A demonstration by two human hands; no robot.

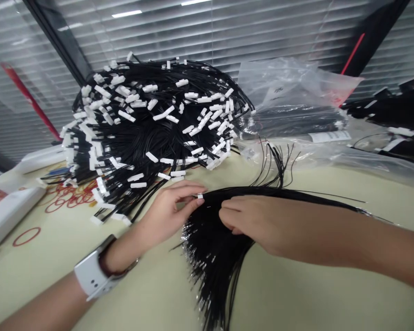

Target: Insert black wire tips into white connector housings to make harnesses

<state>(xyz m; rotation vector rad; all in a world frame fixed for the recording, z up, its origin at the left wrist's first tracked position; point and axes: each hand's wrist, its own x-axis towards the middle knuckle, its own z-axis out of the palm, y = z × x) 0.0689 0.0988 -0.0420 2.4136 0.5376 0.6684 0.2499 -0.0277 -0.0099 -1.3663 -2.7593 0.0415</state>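
Observation:
A thick bundle of thin black wires [214, 243] with bare silvery ends lies fanned out on the table in front of me. At its upper left, my left hand [174, 207] pinches a small white connector [200, 196] between thumb and fingers. My right hand [244, 214] is curled over the top of the bundle, its fingers closed; whatever they grip there is hidden under the hand. Behind the left hand rises a large heap of black cables [158, 128] tipped with white connectors.
Red rubber bands [64, 195] lie at the left, beside a white box [15, 218]. Clear plastic bags [290, 101] with black cables stand at the back right. More black cables [396, 110] lie at the far right. Window blinds [179, 32] close off the back.

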